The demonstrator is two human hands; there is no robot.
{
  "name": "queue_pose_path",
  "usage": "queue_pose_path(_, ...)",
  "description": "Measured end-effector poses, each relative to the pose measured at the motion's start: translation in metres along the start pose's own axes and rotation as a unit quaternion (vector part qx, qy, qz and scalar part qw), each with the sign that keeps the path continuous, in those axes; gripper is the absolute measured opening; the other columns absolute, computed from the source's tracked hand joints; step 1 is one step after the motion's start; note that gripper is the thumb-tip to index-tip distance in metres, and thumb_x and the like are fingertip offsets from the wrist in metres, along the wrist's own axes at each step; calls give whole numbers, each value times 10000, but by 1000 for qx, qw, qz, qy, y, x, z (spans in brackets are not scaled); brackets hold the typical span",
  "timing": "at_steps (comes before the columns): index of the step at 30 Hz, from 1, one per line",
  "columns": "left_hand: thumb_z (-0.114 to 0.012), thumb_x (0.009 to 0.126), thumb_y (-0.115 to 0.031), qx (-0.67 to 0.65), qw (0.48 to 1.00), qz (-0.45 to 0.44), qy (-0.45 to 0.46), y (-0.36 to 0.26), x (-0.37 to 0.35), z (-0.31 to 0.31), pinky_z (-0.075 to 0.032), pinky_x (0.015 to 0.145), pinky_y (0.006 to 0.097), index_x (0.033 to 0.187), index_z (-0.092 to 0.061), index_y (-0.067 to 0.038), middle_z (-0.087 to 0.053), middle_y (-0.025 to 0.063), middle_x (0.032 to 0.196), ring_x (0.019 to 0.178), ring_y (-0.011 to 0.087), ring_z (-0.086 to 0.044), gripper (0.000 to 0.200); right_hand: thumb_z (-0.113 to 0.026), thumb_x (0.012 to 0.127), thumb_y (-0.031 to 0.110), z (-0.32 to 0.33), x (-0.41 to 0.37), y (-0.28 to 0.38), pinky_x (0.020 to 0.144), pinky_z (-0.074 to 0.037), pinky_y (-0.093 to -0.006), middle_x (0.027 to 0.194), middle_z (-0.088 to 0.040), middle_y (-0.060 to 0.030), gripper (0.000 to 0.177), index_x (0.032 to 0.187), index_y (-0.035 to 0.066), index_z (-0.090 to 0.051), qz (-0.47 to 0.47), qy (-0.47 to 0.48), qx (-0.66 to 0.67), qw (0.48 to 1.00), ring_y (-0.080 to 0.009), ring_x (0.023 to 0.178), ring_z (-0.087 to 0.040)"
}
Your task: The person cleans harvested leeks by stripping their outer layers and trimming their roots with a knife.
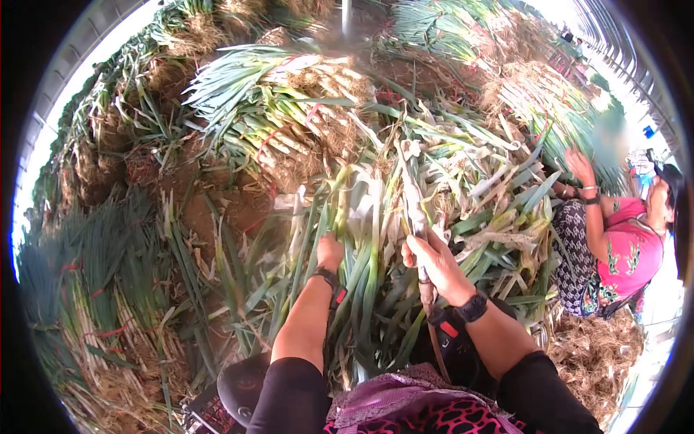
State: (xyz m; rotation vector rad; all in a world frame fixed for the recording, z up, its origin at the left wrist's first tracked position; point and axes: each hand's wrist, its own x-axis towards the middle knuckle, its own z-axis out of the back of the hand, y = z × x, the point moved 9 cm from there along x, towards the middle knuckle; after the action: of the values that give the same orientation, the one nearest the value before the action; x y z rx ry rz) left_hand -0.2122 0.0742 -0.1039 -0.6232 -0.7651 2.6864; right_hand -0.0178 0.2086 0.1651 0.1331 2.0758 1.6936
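Observation:
My left hand (330,252) is closed among upright green onion leaves (361,278), its fingertips partly hidden, so what it grips cannot be made out. A long pale stalk (412,195) with a brownish lower part stands nearly upright in my right hand (435,266), thumb and fingers closed round it. Loose green onions and dry, peeling leaves (499,210) lie in a heap in front of and to the right of my hands. Beyond the left hand rests a bundle of green onions (289,108), roots facing right, tied with red string.
Another person in a pink top (629,249) sits at the right, one raised hand (580,168) near more bundles (546,108). Further tied green onions (108,289) lie at the left. A brown root pile (596,354) sits at the lower right.

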Motion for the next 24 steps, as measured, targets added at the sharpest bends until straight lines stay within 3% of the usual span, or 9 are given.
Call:
queue_pose_path(4, -469, 820, -161, 24, 995, 41, -84, 5, 18, 22, -424, 923, 425, 1140, -569, -5, -590, 220, 1088, 1065, 365, -535, 371, -531, 940, 264, 5, 14, -5, 641, -425, -222, 793, -521, 11, 226, 1018, 55, -501, 1, -25, 12, 1000, -63, 698, -502)
queue_pose_path(6, -500, 829, -197, 45, 998, 26, 29, -2, 33, 22, -405, 935, 412, 1177, -565, -37, -590, 186, 1115, 1103, 329, -511, 388, -529, 941, 284, -2, 12, 5, 596, -416, -217, 782, -518, 11, 237, 1010, 60, -499, -2, -6, -90, 996, -59, 667, -492)
queue_pose_path(7, -539, 823, -238, 16, 994, 4, -105, -18, 17, 52, -436, 882, 416, 1138, -583, -50, -624, 166, 1061, 1044, 332, -542, 370, -529, 941, 294, -2, 13, 9, 571, -409, -214, 775, -515, 11, 239, 1001, 64, -498, -5, -11, -106, 994, -57, 649, -484)
queue_pose_path(9, -589, 798, -267, 42, 980, -72, -178, 8, 62, 22, -484, 802, 431, 1098, -572, -48, -640, 171, 1020, 944, 352, -602, 372, -539, 936, 308, 0, 17, 4, 528, -380, -211, 758, -502, 15, 241, 971, 74, -493, -30, -31, -47, 998, -52, 620, -458)
queue_pose_path(10, -609, 783, -264, -49, 992, 2, -115, 2, 46, 39, -495, 782, 434, 1086, -564, -45, -637, 176, 1027, 922, 361, -614, 376, -545, 933, 314, -3, 18, 1, 515, -363, -211, 751, -494, 17, 245, 959, 77, -489, -50, -23, -45, 997, -50, 613, -443)
queue_pose_path(15, -698, 698, -251, -116, 990, -7, -75, 5, 48, 29, -475, 793, 442, 1116, -484, 13, -639, 209, 985, 929, 384, -608, 538, -515, 945, 294, -5, 24, 6, 519, -354, -203, 729, -500, 29, 224, 1039, 94, -476, 14, -12, -77, 997, -30, 581, -413)
queue_pose_path(17, -697, 694, -281, -262, 964, -41, 5, 15, 52, 8, -476, 781, 421, 984, -602, 56, -651, 218, 898, 891, 378, -618, 454, -517, 945, 307, -5, 22, 4, 494, -346, -207, 728, -491, 27, 223, 1008, 100, -462, 20, -11, -72, 997, -33, 548, -403)
queue_pose_path(18, -685, 701, -288, -149, 987, -64, 17, 20, 59, -2, -476, 776, 423, 915, -637, 58, -653, 236, 891, 890, 384, -619, 409, -518, 945, 310, -7, 22, 4, 487, -343, -207, 728, -488, 27, 222, 997, 102, -460, 13, -6, -62, 998, -34, 541, -401)
queue_pose_path(24, -686, 728, -303, -151, 986, -63, -4, 0, 26, 34, -478, 741, 417, 984, -622, 12, -652, 216, 857, 824, 353, -625, 411, -530, 941, 332, -4, 17, 14, 502, -348, -220, 728, -490, 20, 267, 977, 73, -477, 68, -19, -94, 993, -44, 568, -419)
